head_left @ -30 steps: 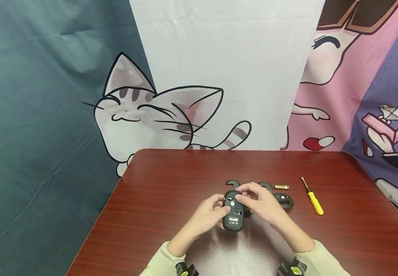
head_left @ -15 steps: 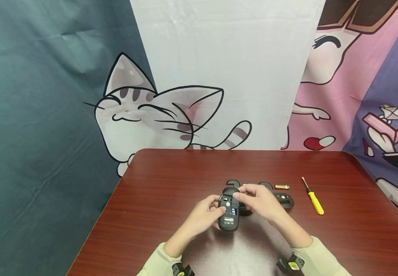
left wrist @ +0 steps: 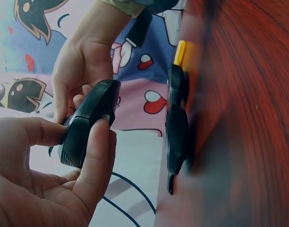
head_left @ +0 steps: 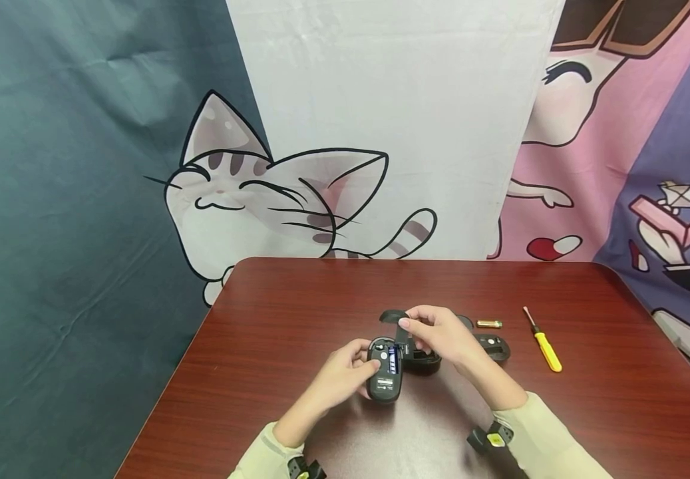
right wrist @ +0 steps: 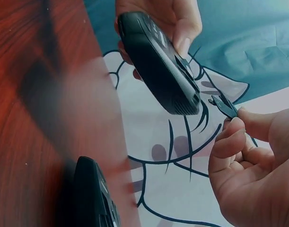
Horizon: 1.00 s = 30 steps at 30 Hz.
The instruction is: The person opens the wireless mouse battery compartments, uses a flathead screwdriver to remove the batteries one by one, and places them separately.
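Note:
My left hand (head_left: 341,372) holds a black computer mouse (head_left: 384,380) above the table, its underside facing up. Blue and white show in the mouse's uncovered battery compartment (head_left: 393,359); whether that is a battery I cannot tell. Thumb and fingers grip it by the sides in the left wrist view, where the mouse body (left wrist: 90,118) is seen edge-on. To the right, my right hand (head_left: 443,332) pinches a thin black battery cover (head_left: 394,316). In the right wrist view the cover (right wrist: 224,108) is apart from the mouse (right wrist: 158,66).
Behind the hands, a second black mouse (head_left: 422,362) lies on the red-brown table (head_left: 249,346). A third mouse (head_left: 494,347), partly hidden by the right hand, lies farther right. Near it are another black cover (head_left: 466,322), a battery (head_left: 490,324) and a yellow-handled screwdriver (head_left: 547,351).
The right hand has lifted the cover off the mouse's underside and moved it up and away. The left hand has shifted left with the mouse, baring the compartment.

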Motion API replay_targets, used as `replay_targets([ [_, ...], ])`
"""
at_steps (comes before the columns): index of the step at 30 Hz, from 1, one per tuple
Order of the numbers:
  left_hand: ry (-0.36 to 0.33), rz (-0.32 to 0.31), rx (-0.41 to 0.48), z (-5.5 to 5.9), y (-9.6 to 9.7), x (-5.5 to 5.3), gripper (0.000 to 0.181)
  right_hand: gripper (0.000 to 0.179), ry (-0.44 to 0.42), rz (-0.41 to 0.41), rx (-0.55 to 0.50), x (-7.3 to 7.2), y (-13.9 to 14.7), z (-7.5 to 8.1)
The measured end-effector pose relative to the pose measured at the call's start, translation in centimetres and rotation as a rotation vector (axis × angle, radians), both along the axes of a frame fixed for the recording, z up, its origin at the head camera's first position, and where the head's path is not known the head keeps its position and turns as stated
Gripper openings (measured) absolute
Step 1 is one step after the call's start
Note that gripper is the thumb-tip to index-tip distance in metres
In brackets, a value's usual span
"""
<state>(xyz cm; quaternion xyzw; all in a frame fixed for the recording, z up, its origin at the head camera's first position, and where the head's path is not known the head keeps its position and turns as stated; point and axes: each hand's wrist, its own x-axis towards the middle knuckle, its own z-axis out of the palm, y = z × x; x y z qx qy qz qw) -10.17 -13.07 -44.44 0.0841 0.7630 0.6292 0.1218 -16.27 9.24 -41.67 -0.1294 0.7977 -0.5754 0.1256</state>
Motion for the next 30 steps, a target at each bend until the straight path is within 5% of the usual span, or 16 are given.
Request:
replay_targets([
  [30, 0.013, 0.006, -0.109, -0.7, -2.4, 0.1, 0.042, 0.033, -0.031, -0.144, 0.029, -4.2, -2.1, -1.0],
])
